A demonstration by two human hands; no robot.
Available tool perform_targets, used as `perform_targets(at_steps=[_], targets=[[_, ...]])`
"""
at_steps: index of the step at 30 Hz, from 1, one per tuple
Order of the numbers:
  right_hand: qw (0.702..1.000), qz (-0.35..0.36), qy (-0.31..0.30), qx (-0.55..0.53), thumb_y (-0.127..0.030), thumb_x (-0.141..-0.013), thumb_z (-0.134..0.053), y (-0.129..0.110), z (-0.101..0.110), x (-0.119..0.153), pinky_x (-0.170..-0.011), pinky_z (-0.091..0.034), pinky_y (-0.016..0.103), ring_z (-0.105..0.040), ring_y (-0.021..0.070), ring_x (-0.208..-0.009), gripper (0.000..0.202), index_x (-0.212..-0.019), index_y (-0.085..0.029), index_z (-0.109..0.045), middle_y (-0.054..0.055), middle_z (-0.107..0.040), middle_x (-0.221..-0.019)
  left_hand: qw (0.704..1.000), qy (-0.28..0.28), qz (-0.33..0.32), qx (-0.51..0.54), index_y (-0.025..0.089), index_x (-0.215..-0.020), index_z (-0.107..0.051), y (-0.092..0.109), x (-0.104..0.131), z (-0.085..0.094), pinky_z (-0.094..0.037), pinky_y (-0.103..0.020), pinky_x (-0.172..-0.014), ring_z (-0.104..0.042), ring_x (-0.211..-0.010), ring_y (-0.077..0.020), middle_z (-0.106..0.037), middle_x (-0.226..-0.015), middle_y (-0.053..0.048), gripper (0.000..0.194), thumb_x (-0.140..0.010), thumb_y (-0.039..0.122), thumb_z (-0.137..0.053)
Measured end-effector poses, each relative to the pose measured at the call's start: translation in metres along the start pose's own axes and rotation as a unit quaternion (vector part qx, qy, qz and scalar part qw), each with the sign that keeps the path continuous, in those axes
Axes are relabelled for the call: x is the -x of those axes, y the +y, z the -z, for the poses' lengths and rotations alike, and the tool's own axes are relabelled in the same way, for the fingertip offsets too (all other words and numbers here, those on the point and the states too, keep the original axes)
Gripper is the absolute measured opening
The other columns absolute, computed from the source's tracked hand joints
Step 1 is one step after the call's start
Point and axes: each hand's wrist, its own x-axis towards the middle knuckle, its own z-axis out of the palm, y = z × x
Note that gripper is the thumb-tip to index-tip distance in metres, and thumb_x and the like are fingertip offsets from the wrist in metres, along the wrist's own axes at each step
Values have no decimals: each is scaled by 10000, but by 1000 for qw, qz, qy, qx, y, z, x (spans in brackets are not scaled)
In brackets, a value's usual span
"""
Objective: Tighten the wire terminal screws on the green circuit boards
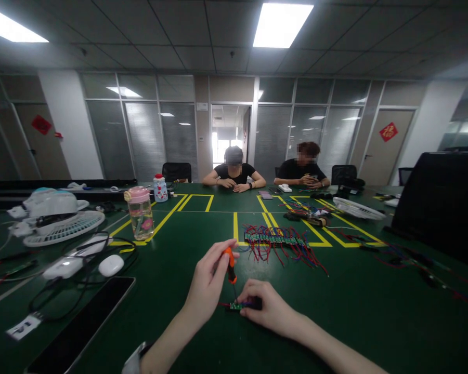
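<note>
My left hand (210,278) is closed around the orange and black handle of a screwdriver (231,270). The screwdriver stands nearly upright, its thin shaft pointing down at a small green circuit board (236,306) on the table. Whether the tip touches a part of the board is too small to tell. Around the right end of that board, the fingers of my right hand (263,304) are closed, pinching it. Red wires come out at the board's left, and dark blue and red wires pass under my right hand. Beyond my hands lies a row of similar circuit boards (276,239) with red and blue wires.
On the green table (179,228), a phone (83,327), white mouse (111,265), power strip (76,255), pink-lided bottle (141,215) and white fan (64,228) stand left. A black monitor (440,202) is at right. Two people (234,174) sit opposite.
</note>
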Motion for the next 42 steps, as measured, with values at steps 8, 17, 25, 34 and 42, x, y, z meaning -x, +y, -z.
perform_targets(at_steps=[8,17,25,34,42], targets=[[999,15,-4,29,-52,-705,-705,6,1,0,-712,-481,256,-627,179,-787,233,-895,-180,-751,39,-671,-885,998,39,-17,-37,229,-1080,-707,4,-1,1,-520,-331,-882,-623,-1017,-208,-630,-1098,-78,262,-933,298,-501],[999,40,-10,29,-65,-726,-724,6,4,0,-708,-477,249,-618,166,-772,218,-910,-178,-760,35,-657,-886,1000,13,2,-5,220,-1111,-690,4,-1,2,-526,-315,-863,-628,-994,-196,-612,-1125,-78,283,-946,312,-478],[998,46,-15,25,-66,-755,-711,3,5,2,-707,-475,245,-617,163,-782,199,-915,-175,-756,36,-654,-905,999,15,3,-43,241,-1097,-688,4,2,1,-529,-290,-824,-605,-966,-182,-572,-1102,-66,242,-923,317,-537],[999,41,-11,33,-44,-724,-709,5,3,0,-687,-466,237,-617,167,-781,224,-911,-162,-748,37,-659,-885,999,11,2,-47,222,-1049,-701,6,1,1,-529,-293,-810,-613,-933,-185,-597,-1042,-63,225,-913,309,-544],[998,49,-10,32,-81,-741,-714,8,2,2,-699,-465,240,-616,167,-787,206,-919,-177,-749,32,-656,-894,999,14,-1,-41,221,-1036,-707,2,1,2,-523,-295,-804,-617,-927,-193,-609,-991,-54,213,-889,312,-582]])
